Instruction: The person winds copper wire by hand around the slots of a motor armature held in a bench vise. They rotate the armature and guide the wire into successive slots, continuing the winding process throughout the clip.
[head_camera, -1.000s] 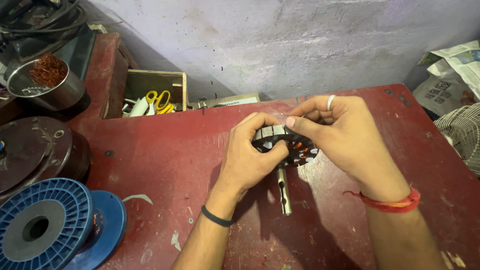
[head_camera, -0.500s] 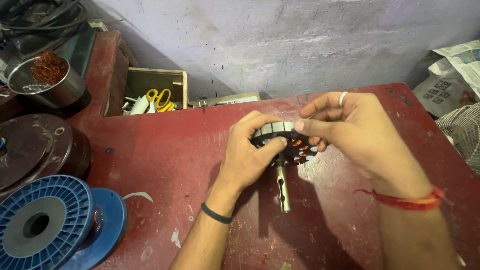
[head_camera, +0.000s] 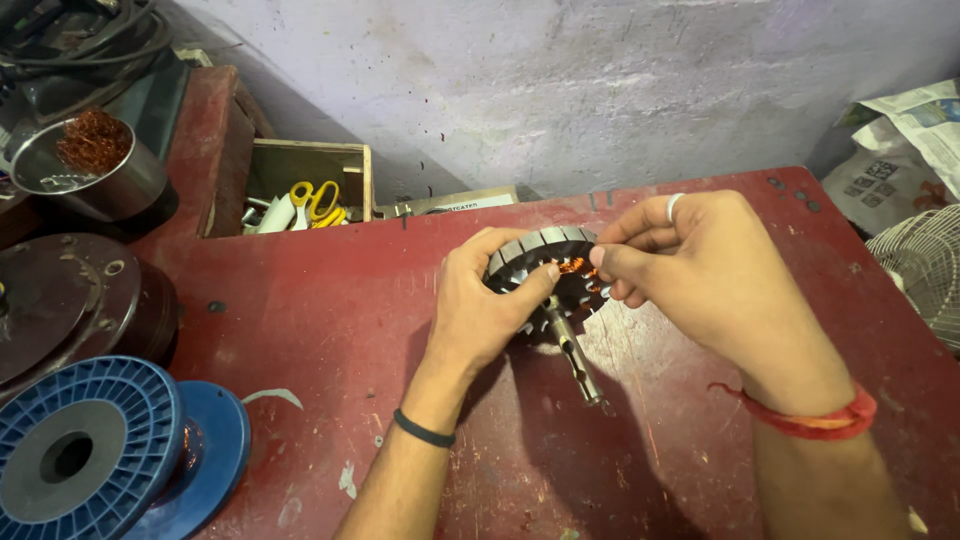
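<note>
My left hand (head_camera: 480, 310) grips the motor stator (head_camera: 548, 275), a round grey laminated core with slotted teeth, and my thumb presses across its face while the other fingers (head_camera: 470, 250) wrap its rim at 9 o'clock. The stator sits near the middle of the red table (head_camera: 300, 300), tilted up on edge, with its steel shaft (head_camera: 572, 350) pointing down toward 5 o'clock and the tip touching the tabletop. My right hand (head_camera: 710, 270) comes in from 3 o'clock; its forefinger and thumb are pinched shut right at the copper winding (head_camera: 572, 267) showing in the slots, though I cannot tell whether a strand of wire is actually caught between them. A ring sits on that hand's finger, a red thread band (head_camera: 815, 420) circles the right wrist, and a black band (head_camera: 423, 430) circles the left.

At 8 o'clock from the stator, at the table's corner, lies a big blue plastic spool (head_camera: 90, 450). At 9 o'clock is a dark brown round disc (head_camera: 60, 300), and above it at 10 o'clock a steel bowl (head_camera: 95, 170) holding a tangle of scrap copper wire. At 11 o'clock a wooden box (head_camera: 300, 160) holds yellow-handled scissors (head_camera: 318, 203). Folded newspaper (head_camera: 910, 130) lies at 2 o'clock, and a white wire fan guard (head_camera: 925, 270) shows at 3 o'clock beside the table's edge.
</note>
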